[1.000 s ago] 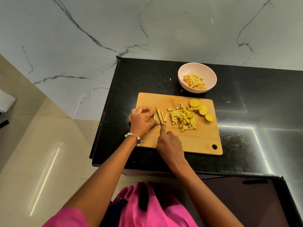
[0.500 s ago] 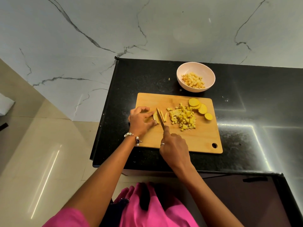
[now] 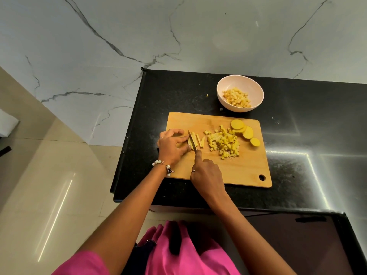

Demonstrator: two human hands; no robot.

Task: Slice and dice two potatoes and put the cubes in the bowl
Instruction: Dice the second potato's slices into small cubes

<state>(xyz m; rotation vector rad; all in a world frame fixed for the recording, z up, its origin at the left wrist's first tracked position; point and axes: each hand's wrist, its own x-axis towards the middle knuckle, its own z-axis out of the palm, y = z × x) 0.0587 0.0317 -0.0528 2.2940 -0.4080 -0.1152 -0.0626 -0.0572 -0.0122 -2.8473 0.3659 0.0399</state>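
On the wooden cutting board point(image 3: 248, 169), my left hand point(image 3: 171, 146) holds down a stack of potato slices point(image 3: 191, 143) with curled fingertips. My right hand point(image 3: 206, 171) grips a knife point(image 3: 192, 140), forefinger along its spine, the blade down in the slices right beside my left fingers. Two cut strips point(image 3: 199, 140) lie just right of the blade. A heap of potato cubes point(image 3: 224, 142) sits mid-board, with three round slices point(image 3: 243, 130) behind it to the right. The pink bowl point(image 3: 256, 90) beyond the board holds more cubes point(image 3: 237, 98).
The board lies on a black stone counter point(image 3: 307, 135) whose left edge point(image 3: 127, 143) drops to a beige floor. A marble wall point(image 3: 178, 36) rises behind. A small potato scrap point(image 3: 207, 95) lies on the counter left of the bowl.
The knife has lifted and come down again a little further left into the slices. My left fingertips have drawn back slightly. The cubes, round slices and bowl are unmoved.
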